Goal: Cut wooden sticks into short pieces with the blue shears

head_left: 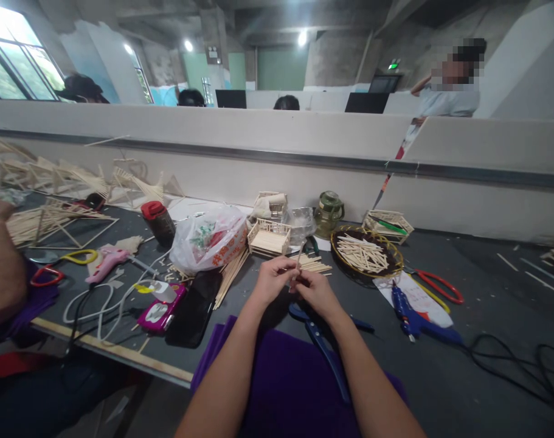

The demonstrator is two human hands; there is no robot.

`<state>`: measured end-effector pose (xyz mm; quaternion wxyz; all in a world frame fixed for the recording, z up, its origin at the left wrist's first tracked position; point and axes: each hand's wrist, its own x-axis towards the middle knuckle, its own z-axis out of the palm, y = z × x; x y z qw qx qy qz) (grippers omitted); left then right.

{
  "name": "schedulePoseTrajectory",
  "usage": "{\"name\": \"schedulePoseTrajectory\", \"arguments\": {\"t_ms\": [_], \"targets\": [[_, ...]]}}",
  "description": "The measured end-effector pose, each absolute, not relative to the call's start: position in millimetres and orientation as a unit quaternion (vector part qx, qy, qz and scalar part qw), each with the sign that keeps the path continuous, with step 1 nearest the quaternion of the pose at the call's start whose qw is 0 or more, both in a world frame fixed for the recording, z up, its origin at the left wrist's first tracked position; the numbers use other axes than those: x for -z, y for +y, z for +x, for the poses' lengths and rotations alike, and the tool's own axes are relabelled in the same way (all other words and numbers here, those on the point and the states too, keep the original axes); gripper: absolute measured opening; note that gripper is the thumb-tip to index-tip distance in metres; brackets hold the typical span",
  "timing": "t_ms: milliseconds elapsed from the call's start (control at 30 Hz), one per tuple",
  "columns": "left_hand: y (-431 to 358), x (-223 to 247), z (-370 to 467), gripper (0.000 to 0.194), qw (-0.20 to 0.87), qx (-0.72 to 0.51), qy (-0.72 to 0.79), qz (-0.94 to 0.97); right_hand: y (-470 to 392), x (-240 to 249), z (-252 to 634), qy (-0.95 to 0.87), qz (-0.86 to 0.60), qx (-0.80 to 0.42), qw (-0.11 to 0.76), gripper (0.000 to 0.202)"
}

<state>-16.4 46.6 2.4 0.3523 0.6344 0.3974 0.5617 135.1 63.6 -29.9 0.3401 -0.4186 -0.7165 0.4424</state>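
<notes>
Over purple cloth and a blue-handled tool, pinching a thin stick with left hand and right hand, near a small wooden model on the tabletop.

The left forearm and the right forearm, both bare, rose from the bottom edge of the frame and slanted inward. Just below the frame's centre, the left hand and the right hand met, backs upward, fingers curled, fingertips pinched close together.
</notes>
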Motion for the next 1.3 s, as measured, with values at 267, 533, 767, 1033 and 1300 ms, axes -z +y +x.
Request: {"name": "schedulePoseTrajectory", "arguments": {"t_ms": [267, 533, 767, 1033, 1300], "targets": [[48.4, 2.0, -23.0, 0.013, 0.328, -0.547, 0.428, 0.641, 62.8, 29.1, 133.7, -0.746, -0.405, -0.402, 0.343, 0.015], [46.4, -0.9, -9.9, 0.020, 0.434, -0.589, 0.437, 0.523, 63.5, 30.2, 133.5, -0.739, -0.406, -0.415, 0.343, 0.013], [44.8, 1.6, -1.4, 0.020, 0.448, -0.583, 0.439, 0.516, 59.1, 16.3, 132.8, -0.790, -0.467, -0.299, 0.261, 0.017], [46.5, 5.6, 3.0, 0.022, 0.445, -0.588, 0.443, 0.511, -4.3, -17.4, 179.1, -0.819, -0.564, -0.087, 0.056, 0.080], [45.6, 6.8, 5.2, 0.020, 0.433, -0.609, 0.421, 0.514, -24.7, -8.0, 194.1, -0.806, -0.584, -0.084, -0.040, 0.076]]}}
